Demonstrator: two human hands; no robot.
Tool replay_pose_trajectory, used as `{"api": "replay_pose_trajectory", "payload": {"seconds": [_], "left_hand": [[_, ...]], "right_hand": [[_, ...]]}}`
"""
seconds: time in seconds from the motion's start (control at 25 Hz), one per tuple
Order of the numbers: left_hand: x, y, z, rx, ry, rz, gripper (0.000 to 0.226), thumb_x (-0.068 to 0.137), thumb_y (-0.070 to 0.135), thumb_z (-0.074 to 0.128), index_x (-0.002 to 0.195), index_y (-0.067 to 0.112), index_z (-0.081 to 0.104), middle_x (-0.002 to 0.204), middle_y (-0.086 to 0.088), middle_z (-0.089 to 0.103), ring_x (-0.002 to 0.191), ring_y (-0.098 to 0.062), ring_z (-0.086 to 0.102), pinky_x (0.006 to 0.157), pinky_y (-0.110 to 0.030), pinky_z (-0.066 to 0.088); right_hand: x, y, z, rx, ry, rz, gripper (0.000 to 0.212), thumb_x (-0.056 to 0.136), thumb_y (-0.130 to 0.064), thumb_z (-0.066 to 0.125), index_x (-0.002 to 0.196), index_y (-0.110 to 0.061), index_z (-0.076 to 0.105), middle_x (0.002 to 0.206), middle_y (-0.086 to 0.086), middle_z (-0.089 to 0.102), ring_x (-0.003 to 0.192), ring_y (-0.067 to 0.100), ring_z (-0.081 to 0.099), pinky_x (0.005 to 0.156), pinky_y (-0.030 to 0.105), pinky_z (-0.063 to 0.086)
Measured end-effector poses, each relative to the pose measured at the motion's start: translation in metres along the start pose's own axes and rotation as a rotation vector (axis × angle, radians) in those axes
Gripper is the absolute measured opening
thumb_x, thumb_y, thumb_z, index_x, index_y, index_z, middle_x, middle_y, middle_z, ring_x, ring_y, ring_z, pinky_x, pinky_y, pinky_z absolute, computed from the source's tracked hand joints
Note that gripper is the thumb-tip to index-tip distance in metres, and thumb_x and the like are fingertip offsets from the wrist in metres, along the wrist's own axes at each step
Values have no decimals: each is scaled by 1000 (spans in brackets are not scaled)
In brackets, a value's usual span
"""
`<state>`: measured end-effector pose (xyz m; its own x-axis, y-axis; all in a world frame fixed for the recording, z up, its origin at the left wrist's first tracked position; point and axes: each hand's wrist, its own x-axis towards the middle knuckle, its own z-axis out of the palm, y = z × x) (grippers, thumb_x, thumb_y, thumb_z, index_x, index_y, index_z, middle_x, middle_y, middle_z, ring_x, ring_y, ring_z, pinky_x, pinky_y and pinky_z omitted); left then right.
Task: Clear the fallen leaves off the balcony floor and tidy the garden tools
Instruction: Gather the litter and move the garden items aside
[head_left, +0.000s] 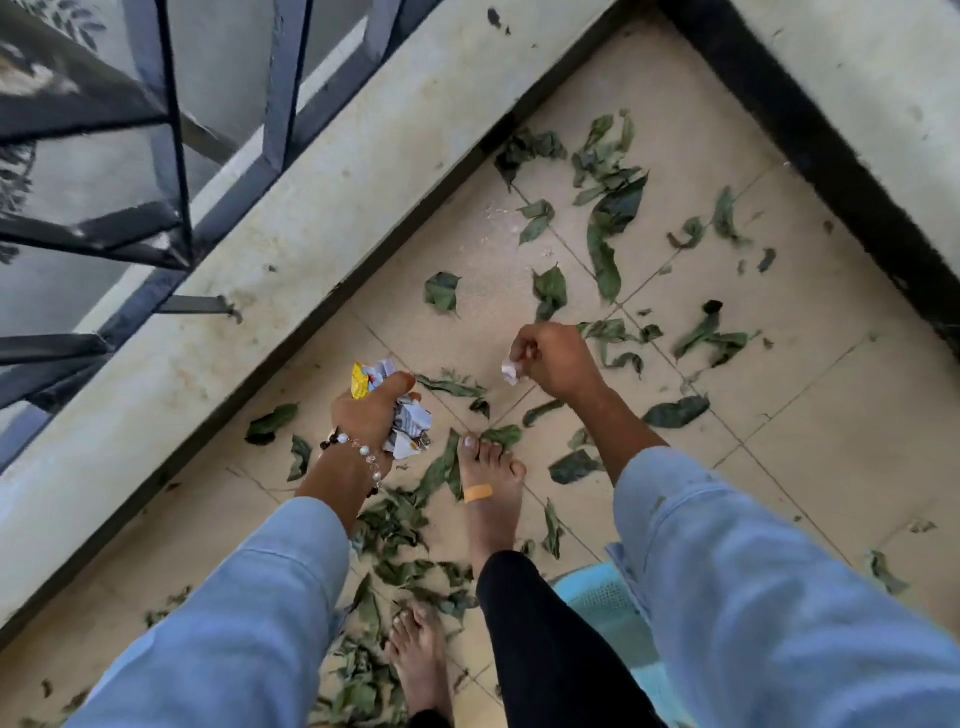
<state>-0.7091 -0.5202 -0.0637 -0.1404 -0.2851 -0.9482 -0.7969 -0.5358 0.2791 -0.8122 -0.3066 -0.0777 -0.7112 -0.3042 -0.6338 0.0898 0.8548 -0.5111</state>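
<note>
- On the tiled floor (810, 395), green leaves (608, 234) lie scattered from the far corner to the bare feet (491, 483).
- Left hand (371, 415) grips crumpled wrappers (410, 421).
- Right hand (558, 361) pinches a paper scrap (510, 371).

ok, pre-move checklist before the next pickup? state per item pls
1. Left hand has a grip on the paper wad: ok, though full.
2. Right hand free for a pickup: not ok, it pinches a paper scrap.
3. Leaves off the floor: not ok, many lie scattered.
4. Footing: not ok, leaves under the bare foot.
5. Container for the waste: cannot tell; only part of a blue mesh thing shows.
6. Garden tools tidied: cannot tell, none in view.
</note>
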Motion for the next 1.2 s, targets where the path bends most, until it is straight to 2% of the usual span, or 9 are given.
{"api": "replay_pose_trajectory", "payload": {"seconds": [0.16,0.32,0.4,0.52,0.68,0.76,0.88,1.04,1.2], "left_hand": [[-94,19,14,73,26,87,12,78,16,78,75,15,66,87,-18,67,78,-33,66,82,-51,55],[-220,33,18,169,-48,242,36,46,37,80,64,19,55,74,-12,58,69,-22,54,64,-39,45],[-283,37,10,169,-89,289,48,38,42,79,71,15,57,74,-10,56,69,-22,54,63,-38,45],[-370,39,-1,149,-137,264,58,41,44,85,82,11,64,82,-12,67,72,-27,64,65,-43,53],[-477,28,5,96,-249,290,42,69,35,83,95,7,67,95,-21,70,77,-32,68,73,-48,58],[-519,19,20,118,-304,320,53,63,42,84,101,7,69,100,-21,71,83,-34,70,77,-50,58],[-550,1,53,170,-387,305,76,51,44,85,113,4,67,103,-19,71,90,-35,71,79,-50,58],[-609,-23,116,287,-446,341,44,77,23,77,113,1,63,104,-22,69,91,-37,69,79,-54,56],[-660,-49,191,433,-527,385,22,77,15,77,95,7,67,99,-21,70,80,-30,68,69,-39,56]], "right_hand": [[-90,-31,-50,407,28,201,44,71,-6,80,106,-17,57,85,3,60,75,19,58,64,29,50],[-194,-85,-92,876,116,296,26,78,-4,71,84,-29,69,84,5,64,81,24,62,70,40,56],[-259,-122,-115,1006,165,308,25,84,-5,61,85,-28,72,84,2,66,79,22,63,67,38,56],[-343,-163,-133,1140,289,347,23,85,-10,58,88,-28,73,89,2,68,90,30,66,77,48,58],[-432,-204,-170,1307,490,409,21,88,-9,57,91,-25,71,90,7,69,83,26,64,68,34,52],[-469,-218,-194,1404,544,383,20,94,-9,52,103,-15,69,98,8,68,89,24,64,69,28,52],[-509,-217,-221,1639,548,370,20,97,-28,53,98,-18,70,101,8,71,93,27,67,85,41,54],[-545,-174,-264,1834,648,281,50,86,-58,52,114,-19,67,109,5,72,100,23,68,91,44,53],[-579,-132,-322,1812,767,241,31,97,-45,46,102,-24,68,95,-8,71,82,3,66,70,26,52]]}}
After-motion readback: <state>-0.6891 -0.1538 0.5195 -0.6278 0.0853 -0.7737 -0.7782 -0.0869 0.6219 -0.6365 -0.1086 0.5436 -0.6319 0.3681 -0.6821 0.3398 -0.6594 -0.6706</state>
